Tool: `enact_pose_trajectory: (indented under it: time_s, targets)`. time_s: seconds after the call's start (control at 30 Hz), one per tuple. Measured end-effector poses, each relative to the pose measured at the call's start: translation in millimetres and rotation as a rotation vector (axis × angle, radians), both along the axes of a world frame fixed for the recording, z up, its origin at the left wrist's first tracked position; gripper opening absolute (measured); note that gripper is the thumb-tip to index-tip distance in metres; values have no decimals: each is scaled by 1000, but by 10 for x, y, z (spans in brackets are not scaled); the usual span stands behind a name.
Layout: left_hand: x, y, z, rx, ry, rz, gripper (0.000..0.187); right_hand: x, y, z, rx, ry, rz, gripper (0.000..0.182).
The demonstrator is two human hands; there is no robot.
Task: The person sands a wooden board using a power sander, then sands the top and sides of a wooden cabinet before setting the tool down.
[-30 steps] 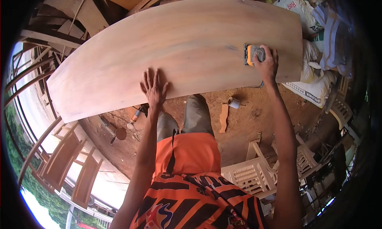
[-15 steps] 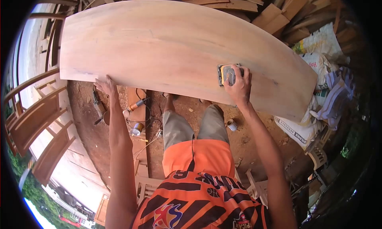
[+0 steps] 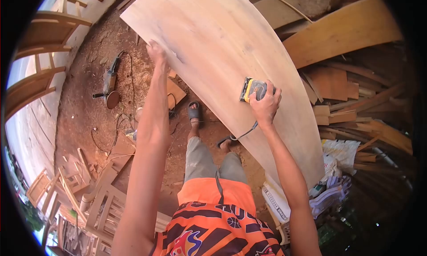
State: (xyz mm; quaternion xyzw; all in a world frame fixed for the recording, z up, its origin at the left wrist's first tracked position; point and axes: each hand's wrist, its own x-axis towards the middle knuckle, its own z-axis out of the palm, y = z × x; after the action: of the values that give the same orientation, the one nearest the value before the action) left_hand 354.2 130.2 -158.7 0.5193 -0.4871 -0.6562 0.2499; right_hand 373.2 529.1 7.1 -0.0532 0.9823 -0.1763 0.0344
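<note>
A large pale wooden board [image 3: 209,46] with a curved far edge stretches diagonally in front of me. My right hand [image 3: 266,105] is closed over a yellow-and-black electric sander [image 3: 251,89], whose pad rests on the board's surface. A dark cord runs from the sander back past my wrist toward my foot. At the board's near edge, toward its upper left end, my left hand [image 3: 157,53] is wrapped round the rim; its fingertips are partly hidden.
An angle grinder [image 3: 110,80] with a round disc lies on the dirt floor at left. Wooden chairs [image 3: 49,31] line the left side, with slatted furniture [image 3: 104,207] lower down. Wood offcuts [image 3: 333,84] and sacks [image 3: 331,167] are heaped at right.
My view has turned, so the board now slants down to the right. My left hand has shifted along its near edge. The sander has turned slightly in my right hand and remains on the board.
</note>
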Motion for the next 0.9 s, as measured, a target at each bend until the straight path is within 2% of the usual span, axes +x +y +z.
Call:
enact_pose_trajectory:
  time_s: [0.07, 0.13, 0.17, 0.23, 0.33, 0.4, 0.6, 0.67, 0.77, 0.9]
  targets:
    - [-15, 104, 125, -190, -209, 24, 49, -235, -449, -21, 24, -16, 26, 68]
    - [40, 122, 153, -249, -161, 1, 48, -470, -946, 34, 20, -24, 83, 67]
    - [-27, 97, 31, -237, -187, 27, 48, -696, -1238, -92, 5, -55, 87, 67]
    - [-8, 147, 65, -231, -57, 62, 48, -897, -1695, -72, -1, -23, 158, 66]
    - [-4, 192, 137, -179, 3, 110, 45, -1212, -2404, -39, -24, 14, 222, 62]
    - [-64, 150, 33, -176, -34, 123, 44, -1513, -2924, -157, -34, -14, 255, 62]
    - [-61, 152, 151, -84, -53, 123, 45, -2128, -4148, -179, -72, -14, 328, 61]
    - [-44, 163, 84, -95, -137, 54, 42, -2346, -4459, -220, -61, -2, 335, 61]
    - [-61, 154, 205, -58, -109, 103, 43, -2650, -4822, -241, -17, -9, 366, 61]
    - [-85, 212, 10, -74, -104, 139, 45, -2970, -5071, -309, -27, 25, 414, 61]
